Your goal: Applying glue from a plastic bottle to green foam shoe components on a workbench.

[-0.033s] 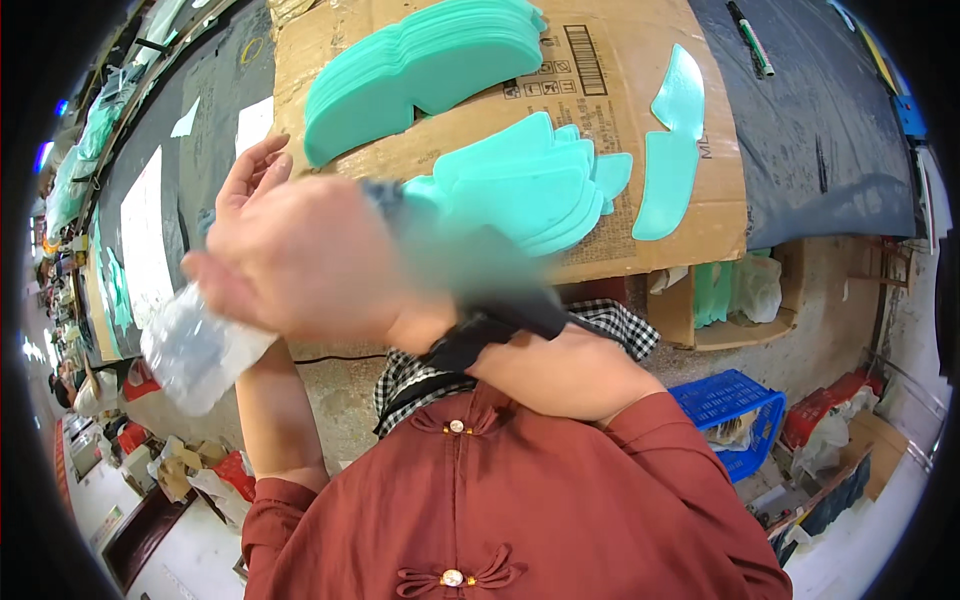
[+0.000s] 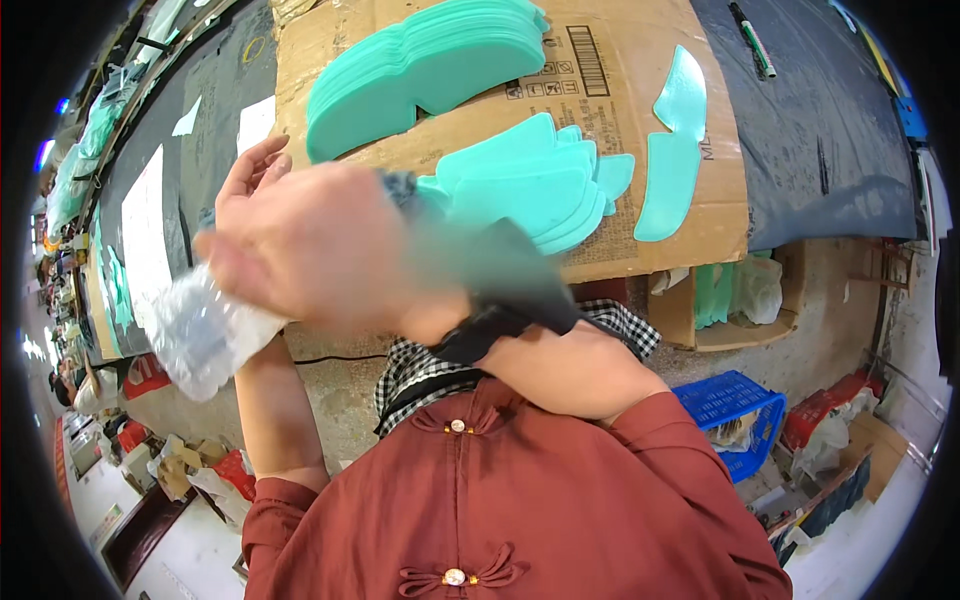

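My right hand is smeared by motion as it crosses in front of my left hand. A black band circles the right wrist. A crumpled clear plastic bag hangs against the right thumb; whether the fingers grip it is hidden. Of my left hand only a few fingers show, stretched up and apart near the cardboard's left edge; its palm is hidden. Right of my hands lies a fanned pile of mint-green curved sheets, partly covered by blur. Behind it stands a thick stack of matching sheets.
A flat cardboard sheet covers the table's middle. Two mint-green pieces lie at its right, with a marker pen beyond. White sheets lie left. Below the table are an open carton and a blue basket.
My right hand has shifted slightly right and up, and the plastic bag has moved the same way. My left hand and the green stacks have not visibly moved.
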A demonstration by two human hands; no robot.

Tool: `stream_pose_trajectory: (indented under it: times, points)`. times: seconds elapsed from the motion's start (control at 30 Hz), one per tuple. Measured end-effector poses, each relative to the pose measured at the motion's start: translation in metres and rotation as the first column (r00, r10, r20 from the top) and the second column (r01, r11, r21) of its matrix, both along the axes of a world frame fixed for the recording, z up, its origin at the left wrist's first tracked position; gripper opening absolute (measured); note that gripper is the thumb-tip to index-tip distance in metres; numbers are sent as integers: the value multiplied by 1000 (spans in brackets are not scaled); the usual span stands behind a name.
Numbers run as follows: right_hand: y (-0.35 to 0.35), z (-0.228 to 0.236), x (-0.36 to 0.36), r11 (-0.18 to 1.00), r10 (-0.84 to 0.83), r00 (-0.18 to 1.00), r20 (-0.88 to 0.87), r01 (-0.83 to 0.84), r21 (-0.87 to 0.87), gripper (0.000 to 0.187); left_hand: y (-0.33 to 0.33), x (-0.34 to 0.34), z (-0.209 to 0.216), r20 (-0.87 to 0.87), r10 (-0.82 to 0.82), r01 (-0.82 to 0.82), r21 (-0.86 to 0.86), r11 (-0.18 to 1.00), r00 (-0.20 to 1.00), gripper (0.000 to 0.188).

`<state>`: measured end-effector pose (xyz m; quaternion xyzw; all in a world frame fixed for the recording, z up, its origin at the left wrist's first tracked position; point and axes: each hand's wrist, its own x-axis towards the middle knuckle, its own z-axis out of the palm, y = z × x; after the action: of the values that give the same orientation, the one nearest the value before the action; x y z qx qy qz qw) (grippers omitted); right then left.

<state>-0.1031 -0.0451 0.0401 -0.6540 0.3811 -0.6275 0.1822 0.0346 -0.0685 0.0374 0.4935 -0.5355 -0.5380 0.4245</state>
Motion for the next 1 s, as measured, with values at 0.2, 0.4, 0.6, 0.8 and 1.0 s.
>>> stream_pose_trajectory:
  times: [0.2, 0.4, 0.6, 0.8, 1.0]
  points:
    - [12, 10, 4, 993, 101, 942, 321, -117, 28, 35, 2, -16, -16, -97, 232, -236, -21, 972, 968, 36]
    - [-12, -2, -41, 999, 0, 992, 130, 5, -34, 33, -21, -16, -20, 151, 171, -164, -60, 985, 974, 43]
    - [11, 26, -25, 979, 200, 935, 292, -204, -15, 30, -21, -31, -34, 43, 263, -251, -187, 950, 964, 43]
    - [-9, -34, -72, 946, -126, 969, 212, 182, -270, 21, -7, -105, 5, 340, 364, -344, -119, 931, 867, 44]
    - [-11, -64, -130, 726, -550, 813, 192, 579, -371, 39, -39, -29, -19, 732, 184, 76, -307, 949, 656, 55]
